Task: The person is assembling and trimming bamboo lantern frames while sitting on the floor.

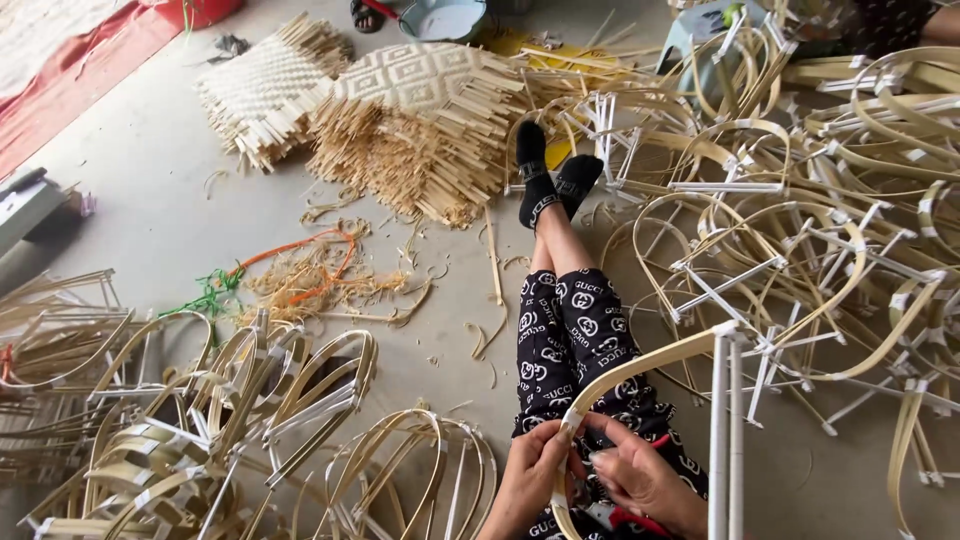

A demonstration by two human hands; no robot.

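Note:
I sit on the floor with my legs [560, 300] stretched out and crossed, in black patterned trousers and black socks. My left hand [528, 478] grips a curved bamboo strip frame [640, 362] near its bend. My right hand [645, 480] pinches the same strip just beside it, fingers closed on a white wrapped joint. The frame arcs up to the right and meets two white upright rods [727, 430]. A red-handled tool [625, 520] lies on my lap under my right hand.
Finished curved bamboo frames are piled at the left [250, 420] and heaped at the right [820, 200]. Woven bamboo mats [400, 100] lie ahead, with orange and green cord [300, 265] on the concrete floor. A blue stool [700, 30] and another person's sandalled foot [365, 14] are at the top.

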